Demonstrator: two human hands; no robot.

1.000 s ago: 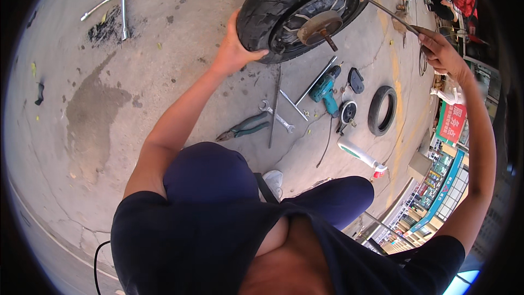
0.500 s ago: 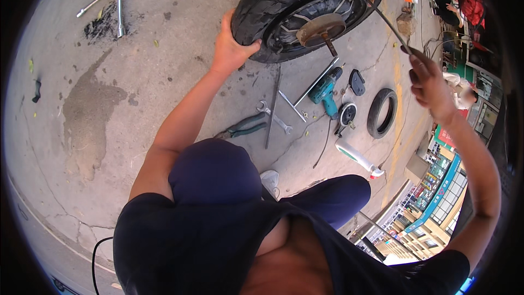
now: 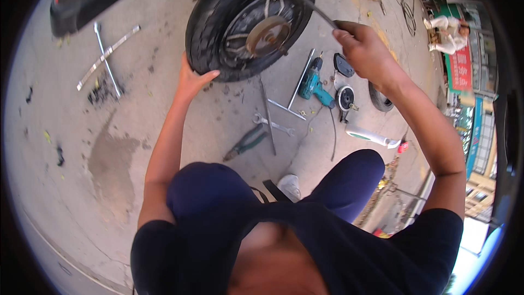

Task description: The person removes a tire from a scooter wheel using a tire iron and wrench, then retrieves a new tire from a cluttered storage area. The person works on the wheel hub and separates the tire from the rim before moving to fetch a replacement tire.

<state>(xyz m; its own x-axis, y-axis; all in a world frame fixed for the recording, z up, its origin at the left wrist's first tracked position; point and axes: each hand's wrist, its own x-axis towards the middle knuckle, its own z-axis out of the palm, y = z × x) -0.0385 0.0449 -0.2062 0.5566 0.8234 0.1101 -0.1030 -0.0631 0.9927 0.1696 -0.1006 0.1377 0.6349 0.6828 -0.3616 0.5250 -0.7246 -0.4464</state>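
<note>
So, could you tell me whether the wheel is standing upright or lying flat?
Upright. The wheel stands on its tread, hub facing the camera, left hand on the tyre.

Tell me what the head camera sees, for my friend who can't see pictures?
A squatting person steadies a black wheel with the left hand while the right hand grips a long metal bar pushed against its tyre. On the concrete ground nearby lie a teal drill, a wrench and pliers.
</note>
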